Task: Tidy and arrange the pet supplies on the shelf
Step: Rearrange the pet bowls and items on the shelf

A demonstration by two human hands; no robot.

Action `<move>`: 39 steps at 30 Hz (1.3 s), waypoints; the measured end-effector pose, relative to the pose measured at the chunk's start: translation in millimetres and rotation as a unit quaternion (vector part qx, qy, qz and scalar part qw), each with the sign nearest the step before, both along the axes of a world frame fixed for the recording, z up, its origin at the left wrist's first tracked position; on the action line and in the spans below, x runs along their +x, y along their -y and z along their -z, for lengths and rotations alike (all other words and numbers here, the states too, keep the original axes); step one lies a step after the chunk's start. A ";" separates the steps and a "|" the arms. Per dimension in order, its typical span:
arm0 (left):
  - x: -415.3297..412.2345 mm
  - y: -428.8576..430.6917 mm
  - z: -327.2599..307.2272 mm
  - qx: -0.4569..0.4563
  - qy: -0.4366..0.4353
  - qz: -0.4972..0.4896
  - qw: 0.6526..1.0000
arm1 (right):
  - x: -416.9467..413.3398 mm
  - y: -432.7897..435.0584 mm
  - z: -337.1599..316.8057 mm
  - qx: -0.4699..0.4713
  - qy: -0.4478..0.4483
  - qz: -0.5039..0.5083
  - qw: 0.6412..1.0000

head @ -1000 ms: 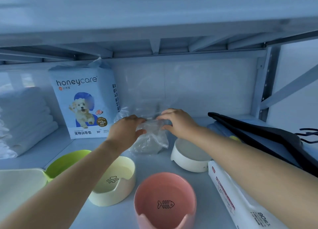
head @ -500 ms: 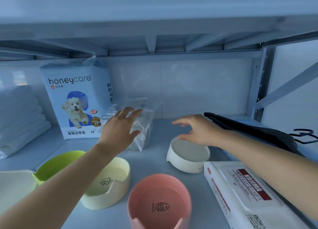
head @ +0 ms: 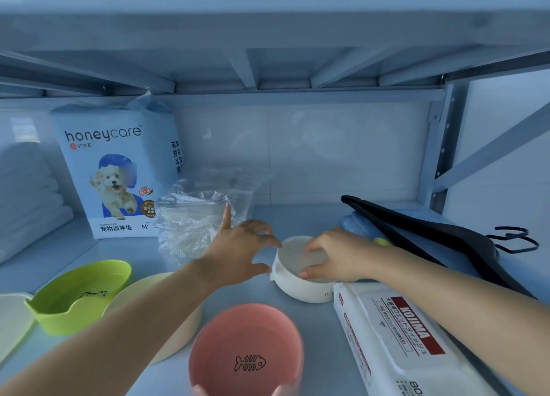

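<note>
A small white bowl stands mid-shelf. My right hand lies over its right rim, fingers curled down into it and holding the rim. My left hand hovers at the bowl's left rim with fingers spread and the index finger raised, holding nothing. Behind that hand a crumpled clear plastic bag stands free against the blue honeycare pad pack. In front are a pink fish-print bowl, a cream bowl partly under my left forearm, and a green bowl.
A white KOJIMA wipes pack lies at the front right, beside the white bowl. Black hangers lie on blue items at the back right. Folded white pads are stacked far left, with a cream lid at the left edge. An upper shelf hangs low overhead.
Both hands let go of the plastic bag, which now stands beside the honeycare pack. The right hand dropped onto the white bowl's rim, and the left hand moved right toward that bowl.
</note>
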State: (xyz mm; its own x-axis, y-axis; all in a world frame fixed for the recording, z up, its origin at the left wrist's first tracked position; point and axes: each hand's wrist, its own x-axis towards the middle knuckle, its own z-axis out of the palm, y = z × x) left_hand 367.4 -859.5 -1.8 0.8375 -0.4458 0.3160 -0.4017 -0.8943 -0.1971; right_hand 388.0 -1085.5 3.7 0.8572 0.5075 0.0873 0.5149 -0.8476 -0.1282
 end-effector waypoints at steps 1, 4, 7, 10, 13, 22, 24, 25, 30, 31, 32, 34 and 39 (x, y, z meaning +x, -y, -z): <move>0.1 0.8 -1.4 0.000 0.007 0.002 1.000 | -0.7 -0.3 0.6 -0.002 -0.002 0.002 1.000; 1.0 1.1 -6.9 -0.023 -0.005 0.025 0.999 | -2.2 -1.3 1.7 -0.007 -0.012 0.002 1.000; 0.5 6.6 -6.5 -0.053 -0.051 0.049 0.996 | -7.1 -2.8 2.1 -0.011 -0.034 0.005 0.999; 0.7 18.2 -0.4 -0.038 -0.087 0.059 0.994 | -9.1 -3.6 1.4 -0.008 -0.031 -0.007 0.999; 1.8 27.8 5.3 -0.029 -0.104 0.070 0.992 | -10.1 -3.9 -0.7 -0.013 -0.032 -0.022 0.999; 5.6 28.0 5.7 -0.055 -0.064 0.083 0.993 | -9.4 4.9 -11.3 0.040 -0.034 -0.033 0.998; 5.7 25.2 2.4 -0.100 -0.053 0.087 0.990 | -9.8 7.0 -14.7 0.071 -0.026 -0.031 0.997; 5.4 23.6 0.5 -0.124 -0.053 0.083 0.987 | -9.9 8.0 -16.8 0.090 -0.019 -0.029 0.995; 2.2 21.0 -8.1 -0.147 -0.046 0.038 0.987 | -8.3 16.2 -30.0 0.115 0.040 -0.023 0.992; 1.2 21.4 -9.5 -0.161 -0.042 0.030 0.986 | -7.6 18.5 -32.3 0.113 0.051 -0.025 0.992; -0.5 22.0 -10.7 -0.175 -0.039 0.019 0.984 | -7.1 20.7 -34.8 0.110 0.063 -0.027 0.992; -4.0 23.9 -13.5 -0.190 -0.028 -0.009 0.981 | -7.0 24.3 -39.5 0.105 0.082 -0.025 0.991; -11.3 31.9 -18.6 -0.231 -0.027 -0.073 0.970 | -5.6 26.1 -44.0 0.114 0.100 -0.027 0.988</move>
State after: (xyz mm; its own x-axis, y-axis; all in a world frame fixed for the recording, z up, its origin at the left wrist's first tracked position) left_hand 356.1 -891.4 16.7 0.9020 -0.1419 0.4076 -0.2620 -0.9305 0.2559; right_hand 382.4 -1111.6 47.7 0.7840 0.4989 0.3695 0.5923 -0.7793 -0.2047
